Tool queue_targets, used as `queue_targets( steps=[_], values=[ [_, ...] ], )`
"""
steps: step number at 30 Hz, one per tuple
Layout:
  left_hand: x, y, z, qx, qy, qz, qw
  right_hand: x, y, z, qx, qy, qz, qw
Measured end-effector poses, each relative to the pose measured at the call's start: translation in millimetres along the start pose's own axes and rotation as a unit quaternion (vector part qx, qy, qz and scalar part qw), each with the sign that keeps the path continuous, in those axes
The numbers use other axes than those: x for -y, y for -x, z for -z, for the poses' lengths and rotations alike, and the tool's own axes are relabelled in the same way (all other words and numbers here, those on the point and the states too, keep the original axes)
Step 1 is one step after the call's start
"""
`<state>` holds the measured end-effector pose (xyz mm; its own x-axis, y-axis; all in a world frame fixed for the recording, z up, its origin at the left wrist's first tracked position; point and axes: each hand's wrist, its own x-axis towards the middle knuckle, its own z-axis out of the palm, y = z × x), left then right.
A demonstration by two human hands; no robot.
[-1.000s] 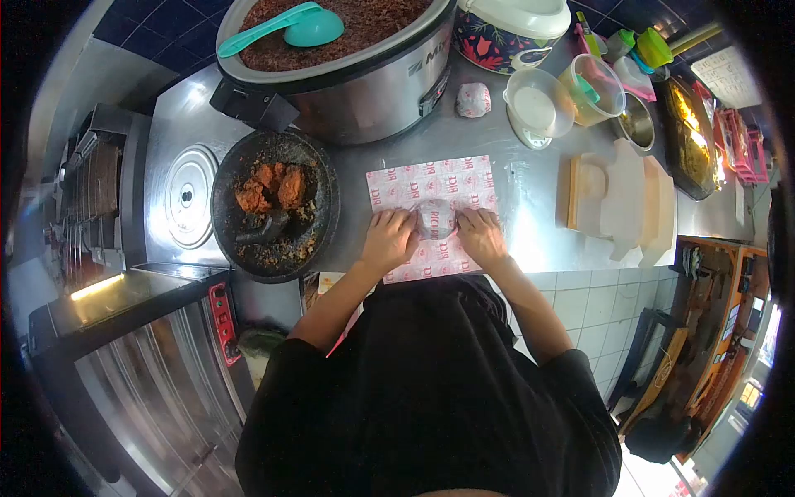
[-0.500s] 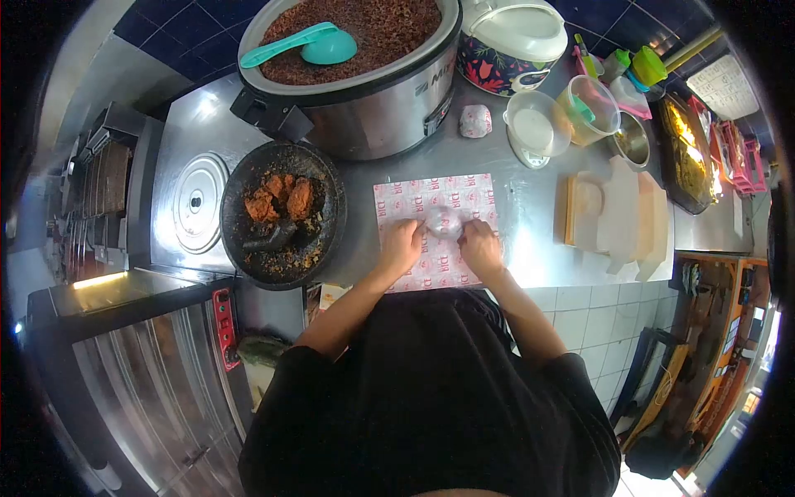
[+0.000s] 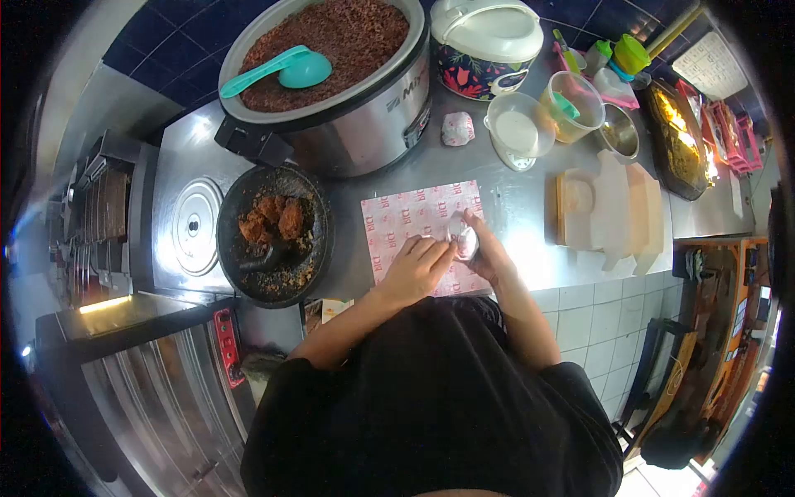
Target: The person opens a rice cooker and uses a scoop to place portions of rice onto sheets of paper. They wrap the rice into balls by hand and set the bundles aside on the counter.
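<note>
My right hand (image 3: pixel 490 251) is curled round a small clear, shiny plastic piece (image 3: pixel 465 239), rounded in outline; its exact kind is not plain. The fingertips of my left hand (image 3: pixel 416 269) pinch its near left side. Both hands are above a square sheet of white paper with red print (image 3: pixel 399 217), which lies on the steel counter. Beyond the paper sits a small wrapped bundle (image 3: pixel 457 129) in similar white and red. To the left, a black stone mortar (image 3: pixel 318 240) holds reddish-brown fried pieces (image 3: pixel 290 222), crumbs and a dark pestle (image 3: pixel 261 258).
A large cooker (image 3: pixel 356 137) full of dark reddish rice, with a turquoise ladle (image 3: pixel 305 70) on top, stands at the back. A flowered rice cooker (image 3: pixel 484 66), plastic tubs (image 3: pixel 520 124) and a metal bowl (image 3: pixel 619 132) are to its right. Open cardboard boxes (image 3: pixel 613 211) lie at right.
The clear piece has been lifted off the paper and drawn toward my body. My left hand has come across to meet my right hand on it. The whole view has shifted slightly.
</note>
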<state>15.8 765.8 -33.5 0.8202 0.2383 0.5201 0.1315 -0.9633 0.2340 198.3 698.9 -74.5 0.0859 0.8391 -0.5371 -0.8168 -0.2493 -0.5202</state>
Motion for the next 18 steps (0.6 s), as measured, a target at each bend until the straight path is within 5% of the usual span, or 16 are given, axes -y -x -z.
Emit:
queue_targets(
  steps=[3,5,9,12,14,15,17,18],
  values=[
    [15.3,-0.4,-5.3,-0.062,0.038,-0.038,0.997,-5.7,4.7,-2.8,-0.04,-0.089,-0.044,0.994],
    [20.1,1.0,-11.1,-0.072,0.049,-0.039,0.995,-18.5,-2.2,1.5,0.013,-0.229,-0.077,0.97],
    [17.1,5.4,-26.8,-0.123,0.045,0.049,0.99,-19.8,2.4,-2.0,0.047,-0.25,-0.156,0.954],
    [9.5,3.8,-45.9,-0.128,0.119,0.159,0.972,-26.1,-1.3,1.0,0.074,-0.244,-0.131,0.958],
    [5.2,-7.6,-46.0,-0.073,0.239,0.332,0.91,-21.7,-8.9,-4.5,0.06,-0.255,-0.104,0.959],
    [7.3,-11.6,-52.7,-0.074,0.24,0.332,0.909,-13.9,-11.5,-15.7,-0.02,-0.236,-0.054,0.97],
    [11.4,-17.1,-67.4,-0.146,0.5,0.442,0.73,-7.5,-23.0,-22.1,-0.105,-0.215,-0.006,0.971],
    [15.7,-30.8,-65.5,-0.171,0.6,0.446,0.642,-5.2,-34.5,-20.7,-0.16,-0.114,0.096,0.976]
  ],
)
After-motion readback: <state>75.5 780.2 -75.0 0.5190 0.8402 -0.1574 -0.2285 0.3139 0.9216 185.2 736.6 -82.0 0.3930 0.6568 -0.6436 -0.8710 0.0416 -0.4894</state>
